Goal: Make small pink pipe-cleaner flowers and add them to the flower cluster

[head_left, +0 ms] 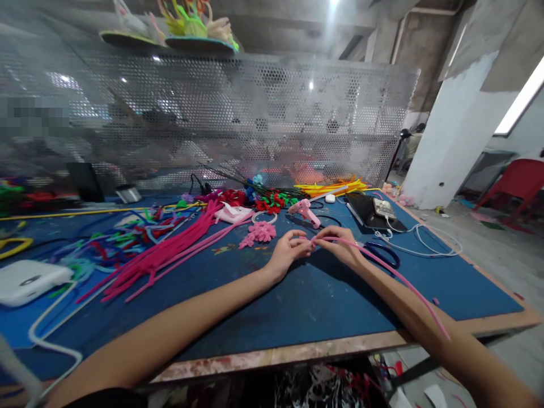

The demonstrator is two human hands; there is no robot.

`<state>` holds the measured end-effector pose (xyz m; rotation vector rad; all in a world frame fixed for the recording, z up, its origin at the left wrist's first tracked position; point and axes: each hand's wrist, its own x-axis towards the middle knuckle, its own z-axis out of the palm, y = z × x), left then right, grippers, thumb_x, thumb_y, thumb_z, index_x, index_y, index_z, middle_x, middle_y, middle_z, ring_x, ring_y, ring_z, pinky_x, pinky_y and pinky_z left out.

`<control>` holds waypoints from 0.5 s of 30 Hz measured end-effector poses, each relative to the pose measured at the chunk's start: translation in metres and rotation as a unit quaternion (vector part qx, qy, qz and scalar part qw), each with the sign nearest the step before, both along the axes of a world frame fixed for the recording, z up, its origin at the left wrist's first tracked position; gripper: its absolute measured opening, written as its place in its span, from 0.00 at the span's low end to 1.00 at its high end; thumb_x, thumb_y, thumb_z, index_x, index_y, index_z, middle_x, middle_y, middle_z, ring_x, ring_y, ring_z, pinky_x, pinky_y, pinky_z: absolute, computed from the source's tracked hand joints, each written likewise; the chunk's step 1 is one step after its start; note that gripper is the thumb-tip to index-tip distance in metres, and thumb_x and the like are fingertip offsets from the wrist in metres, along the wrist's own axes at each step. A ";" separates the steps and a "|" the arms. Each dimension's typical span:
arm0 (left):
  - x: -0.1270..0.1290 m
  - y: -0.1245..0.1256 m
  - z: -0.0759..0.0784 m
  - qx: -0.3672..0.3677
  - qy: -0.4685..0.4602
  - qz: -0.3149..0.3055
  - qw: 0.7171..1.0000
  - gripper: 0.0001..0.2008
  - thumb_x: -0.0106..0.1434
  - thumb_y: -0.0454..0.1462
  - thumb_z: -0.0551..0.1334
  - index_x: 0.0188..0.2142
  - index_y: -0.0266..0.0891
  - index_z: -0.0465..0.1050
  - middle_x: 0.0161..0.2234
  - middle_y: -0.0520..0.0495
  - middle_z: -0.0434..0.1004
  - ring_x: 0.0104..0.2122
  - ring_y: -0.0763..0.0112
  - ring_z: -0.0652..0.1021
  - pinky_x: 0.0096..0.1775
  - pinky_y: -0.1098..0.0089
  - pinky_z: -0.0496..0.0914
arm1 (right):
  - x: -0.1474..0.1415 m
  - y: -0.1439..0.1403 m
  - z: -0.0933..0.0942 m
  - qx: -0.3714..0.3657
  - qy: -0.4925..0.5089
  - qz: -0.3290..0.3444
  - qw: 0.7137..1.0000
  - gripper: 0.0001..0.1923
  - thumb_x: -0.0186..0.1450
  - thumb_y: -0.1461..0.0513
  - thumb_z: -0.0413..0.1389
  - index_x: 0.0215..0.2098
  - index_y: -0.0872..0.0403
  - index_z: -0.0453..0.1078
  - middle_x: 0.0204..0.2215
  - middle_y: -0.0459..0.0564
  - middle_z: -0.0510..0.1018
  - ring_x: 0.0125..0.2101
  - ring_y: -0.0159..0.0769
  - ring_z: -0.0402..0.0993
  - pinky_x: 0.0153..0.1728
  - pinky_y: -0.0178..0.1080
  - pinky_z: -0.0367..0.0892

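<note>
Both my hands meet over the blue table point(297, 300), pinching one long pink pipe cleaner point(395, 275). My left hand point(289, 249) grips its near end with the fingertips. My right hand point(338, 243) holds the same stem just beside it, and the rest trails back over my right forearm toward the table edge. A small pink pipe-cleaner flower point(260, 232) lies just beyond my left hand. A pink glue gun point(304, 211) rests farther back, and blue-handled scissors point(385, 252) lie to the right of my right hand.
A bundle of magenta pipe cleaners point(170, 252) sprawls at left among green, blue and red ones. A white box point(29, 280) with a cable sits far left. A phone on a black pad point(376, 211), yellow stems and a perforated metal screen point(255, 119) stand behind.
</note>
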<state>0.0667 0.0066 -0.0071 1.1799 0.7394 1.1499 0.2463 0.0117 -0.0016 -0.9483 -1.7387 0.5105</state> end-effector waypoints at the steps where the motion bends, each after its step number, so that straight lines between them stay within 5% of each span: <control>1: 0.000 0.000 0.001 0.001 -0.003 -0.005 1.000 0.22 0.48 0.37 0.72 0.39 0.37 0.64 0.27 0.49 0.78 0.29 0.70 0.79 0.33 0.71 0.72 | -0.002 -0.001 -0.001 -0.003 -0.007 0.010 1.000 0.09 0.56 0.57 0.60 0.28 0.55 0.75 0.26 0.47 0.79 0.26 0.33 0.75 0.29 0.32 0.68; 15: -0.001 0.002 0.000 -0.017 -0.013 0.010 1.000 0.20 0.47 0.35 0.71 0.38 0.34 0.69 0.25 0.49 0.79 0.25 0.73 0.78 0.32 0.73 0.71 | 0.007 0.000 0.004 0.060 -0.072 0.011 0.996 0.08 0.61 0.59 0.56 0.31 0.54 0.76 0.28 0.48 0.80 0.28 0.33 0.75 0.30 0.32 0.67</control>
